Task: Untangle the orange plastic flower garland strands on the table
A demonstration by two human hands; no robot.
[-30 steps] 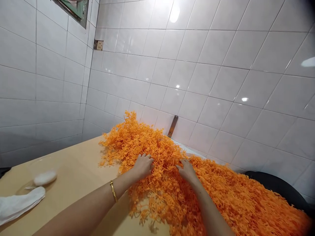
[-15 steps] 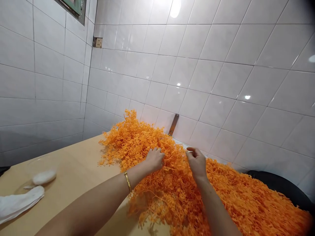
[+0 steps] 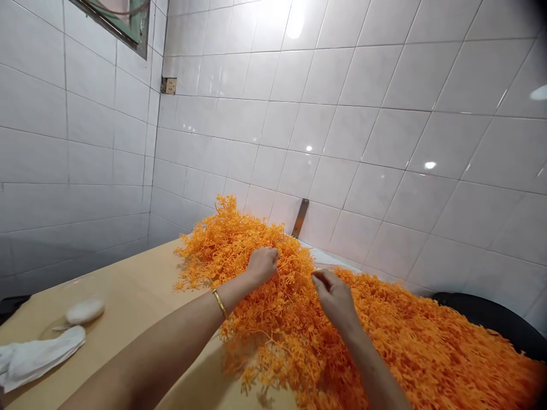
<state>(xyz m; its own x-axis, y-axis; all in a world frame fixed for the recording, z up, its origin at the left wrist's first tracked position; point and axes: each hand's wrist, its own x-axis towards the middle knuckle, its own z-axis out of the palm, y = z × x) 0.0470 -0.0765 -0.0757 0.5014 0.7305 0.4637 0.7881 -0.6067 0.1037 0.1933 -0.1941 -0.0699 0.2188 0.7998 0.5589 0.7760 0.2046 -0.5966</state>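
Observation:
A big heap of orange plastic sprigs (image 3: pixel 384 341) covers the right half of a tan table (image 3: pixel 128 307) and runs up against the tiled wall. My left hand (image 3: pixel 261 265), with a gold bangle on its wrist, rests on the heap's upper part with fingers curled into the sprigs. My right hand (image 3: pixel 334 296) lies a little to the right, its fingers pinched together on some sprigs at the top of the heap. What each hand grips is tangled in the pile.
White cloth (image 3: pixel 38 356) and a white oval lump (image 3: pixel 84 311) lie on the table's left end. A metal bracket (image 3: pixel 299 217) is fixed to the wall behind the heap. A dark rounded object (image 3: pixel 482 319) sits at the right.
Both hands have moved up the heap toward the wall. The left hand has crept further into the sprigs; the right hand rose, then dropped slightly and pinched.

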